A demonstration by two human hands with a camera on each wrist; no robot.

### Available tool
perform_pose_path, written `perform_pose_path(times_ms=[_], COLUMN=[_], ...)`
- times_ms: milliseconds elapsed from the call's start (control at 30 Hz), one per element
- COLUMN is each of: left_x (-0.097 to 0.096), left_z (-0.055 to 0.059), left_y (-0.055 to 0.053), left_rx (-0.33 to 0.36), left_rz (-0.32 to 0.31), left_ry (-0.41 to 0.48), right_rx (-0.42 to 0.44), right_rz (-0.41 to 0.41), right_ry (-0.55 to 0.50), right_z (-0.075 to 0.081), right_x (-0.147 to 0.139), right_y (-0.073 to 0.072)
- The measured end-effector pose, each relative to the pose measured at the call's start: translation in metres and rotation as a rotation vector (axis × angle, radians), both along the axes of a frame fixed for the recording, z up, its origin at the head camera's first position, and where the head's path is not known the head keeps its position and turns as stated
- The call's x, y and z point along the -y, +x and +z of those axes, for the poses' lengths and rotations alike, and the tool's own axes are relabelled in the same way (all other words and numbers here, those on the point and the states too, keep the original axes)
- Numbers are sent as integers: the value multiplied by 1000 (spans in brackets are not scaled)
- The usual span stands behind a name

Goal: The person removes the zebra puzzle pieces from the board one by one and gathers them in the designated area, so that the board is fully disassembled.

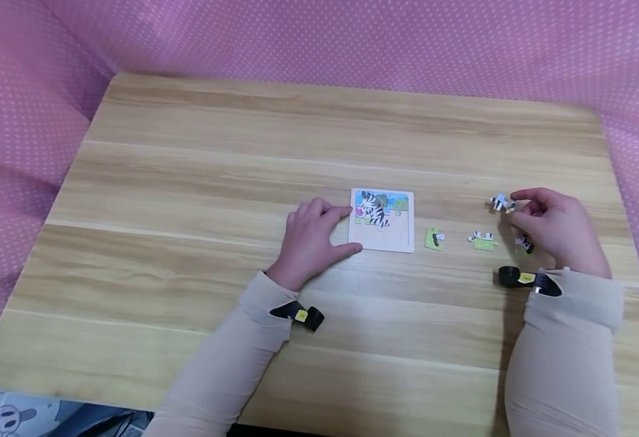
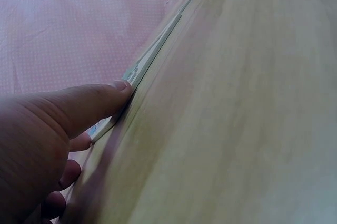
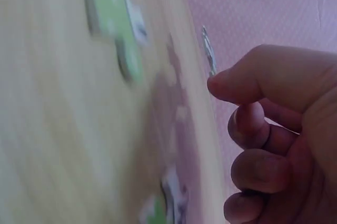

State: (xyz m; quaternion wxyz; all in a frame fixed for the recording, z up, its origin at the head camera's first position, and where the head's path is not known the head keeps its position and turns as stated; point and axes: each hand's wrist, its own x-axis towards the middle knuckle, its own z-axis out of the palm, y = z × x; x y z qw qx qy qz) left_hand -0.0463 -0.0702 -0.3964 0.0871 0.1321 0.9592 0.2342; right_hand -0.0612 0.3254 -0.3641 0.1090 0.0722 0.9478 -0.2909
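Observation:
A square puzzle board lies on the table, its upper part filled with a zebra picture. My left hand touches the board's left side, with thumb and index finger spread along its edge near the lower left corner. To the right, my right hand pinches a blue, black and white puzzle piece between thumb and index finger, raised above the table. Below that hand lies a dark and white puzzle piece, partly hidden.
Two green puzzle pieces lie between the board and my right hand: one beside the board, the other farther right. The wooden table extends widely to the left. Pink dotted cloth surrounds its back and sides.

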Motion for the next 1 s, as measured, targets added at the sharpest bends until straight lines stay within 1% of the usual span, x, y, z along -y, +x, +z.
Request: perform_pose_path(times_ms=[67, 167, 300, 367, 533, 667, 800, 900, 1000], left_x=[-1, -2, -4, -4, -5, -3, -2, -1, 0], left_z=[1, 2, 1, 0, -3, -3, -2, -2, -1], left_y=[-1, 0, 2, 4, 5, 5, 4, 3, 2], left_rx=[-2, 0, 10, 12, 0, -9, -14, -17, -18], left_rz=[-1, -2, 1, 2, 3, 4, 4, 5, 4], left_ry=[5, 6, 6, 8, 10, 7, 3, 0, -8], right_rx=[-1, -14, -15, 6, 25, 23, 2, -42, -63], right_rz=[8, 40, 111, 141, 206, 254, 304, 349, 372], right_ry=[-17, -45, -63, -77, -64, -52, -40, -20, -13], right_z=[2, 3, 1, 0, 0, -1, -1, -1, -1], right_x=[8, 20, 42, 55, 82, 99, 114, 124, 132], right_y=[-1, -3, -5, -6, -6, -5, -5, -5, -4])
